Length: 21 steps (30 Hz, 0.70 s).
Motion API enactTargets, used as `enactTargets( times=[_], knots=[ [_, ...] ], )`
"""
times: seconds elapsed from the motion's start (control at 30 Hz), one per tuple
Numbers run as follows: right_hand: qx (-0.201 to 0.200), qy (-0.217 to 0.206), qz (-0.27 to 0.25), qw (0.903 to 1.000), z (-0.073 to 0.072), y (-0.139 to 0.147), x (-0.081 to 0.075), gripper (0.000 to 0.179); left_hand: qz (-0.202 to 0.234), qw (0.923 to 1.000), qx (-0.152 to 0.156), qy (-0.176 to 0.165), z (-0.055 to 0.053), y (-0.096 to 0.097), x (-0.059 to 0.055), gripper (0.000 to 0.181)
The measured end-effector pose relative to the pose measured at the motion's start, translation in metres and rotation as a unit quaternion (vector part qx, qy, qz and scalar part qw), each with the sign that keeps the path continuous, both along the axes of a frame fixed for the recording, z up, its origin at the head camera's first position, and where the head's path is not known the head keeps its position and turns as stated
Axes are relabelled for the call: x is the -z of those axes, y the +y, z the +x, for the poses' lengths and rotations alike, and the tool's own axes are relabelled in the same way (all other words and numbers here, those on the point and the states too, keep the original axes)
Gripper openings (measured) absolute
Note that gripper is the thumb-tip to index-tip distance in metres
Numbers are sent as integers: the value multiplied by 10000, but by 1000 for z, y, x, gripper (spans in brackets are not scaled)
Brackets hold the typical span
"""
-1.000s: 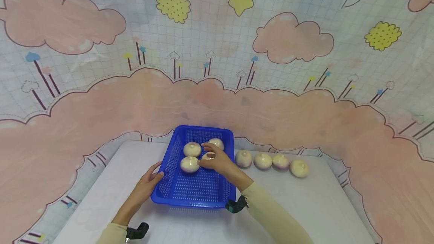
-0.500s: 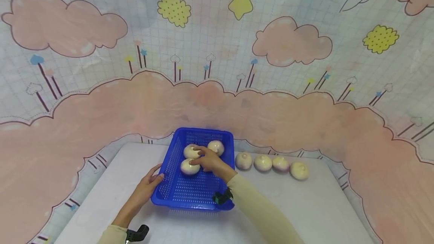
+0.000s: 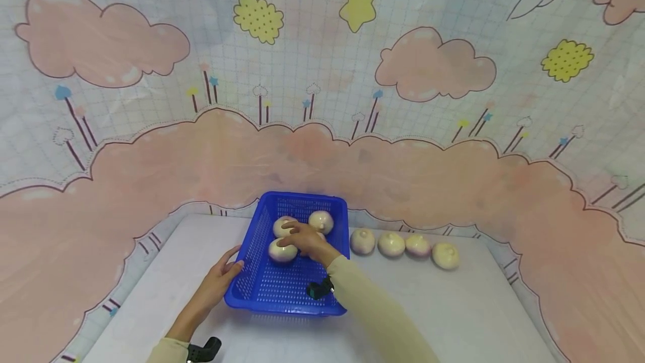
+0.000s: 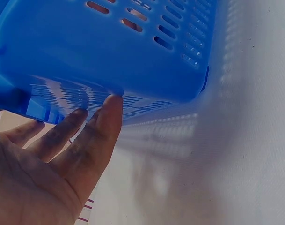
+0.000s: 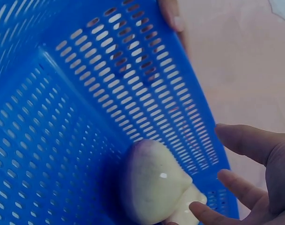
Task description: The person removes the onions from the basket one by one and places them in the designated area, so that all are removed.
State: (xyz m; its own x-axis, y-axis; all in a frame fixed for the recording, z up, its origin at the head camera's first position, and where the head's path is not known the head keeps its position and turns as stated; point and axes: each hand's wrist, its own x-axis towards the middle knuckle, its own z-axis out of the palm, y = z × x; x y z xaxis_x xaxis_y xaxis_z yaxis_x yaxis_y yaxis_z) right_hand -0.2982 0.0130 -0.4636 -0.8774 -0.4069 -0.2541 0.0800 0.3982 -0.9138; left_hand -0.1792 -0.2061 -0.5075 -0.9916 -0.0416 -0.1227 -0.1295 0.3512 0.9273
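Note:
A blue perforated basket [image 3: 287,294] stands before me with several glossy, whitish turnips tinged purple inside. My left hand [image 3: 218,280] holds its left side, the thumb at the rim and the fingers [image 4: 109,119] against the outer wall. Over the turnips, my right hand [image 3: 307,241] reaches in with spread fingers and grips nothing. Its fingertips overlap the front-left turnip [image 3: 281,252] and the back-left turnip [image 3: 282,226]. A back-right turnip [image 3: 321,222] shows fully, while another beneath the hand is mostly hidden. In the right wrist view, the fingers [image 5: 245,187] are apart from the nearest turnip [image 5: 154,183].
To the right of the basket, several more turnips [image 3: 391,244] lie in a row on the white table [image 3: 428,307]. A cloth backdrop [image 3: 418,178] printed with clouds rises right behind the table's far edge. Dark wrist cameras [image 3: 204,350] sit on both wrists.
My right hand has moved left inside the basket, from above the right-hand turnips toward the left-hand pair. The left hand stays at the basket's side.

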Motion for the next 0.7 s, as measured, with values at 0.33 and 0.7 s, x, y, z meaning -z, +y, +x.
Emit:
enactTargets(
  times=[0.33,0.7],
  knots=[
    [18,207,327,9992,-5,-11,14,54,52,10000,26,-10,-1,-1,1,61],
    [-108,632,276,9976,-5,-21,26,51,6,10000,-12,-8,-1,0,4,60]
  ],
)
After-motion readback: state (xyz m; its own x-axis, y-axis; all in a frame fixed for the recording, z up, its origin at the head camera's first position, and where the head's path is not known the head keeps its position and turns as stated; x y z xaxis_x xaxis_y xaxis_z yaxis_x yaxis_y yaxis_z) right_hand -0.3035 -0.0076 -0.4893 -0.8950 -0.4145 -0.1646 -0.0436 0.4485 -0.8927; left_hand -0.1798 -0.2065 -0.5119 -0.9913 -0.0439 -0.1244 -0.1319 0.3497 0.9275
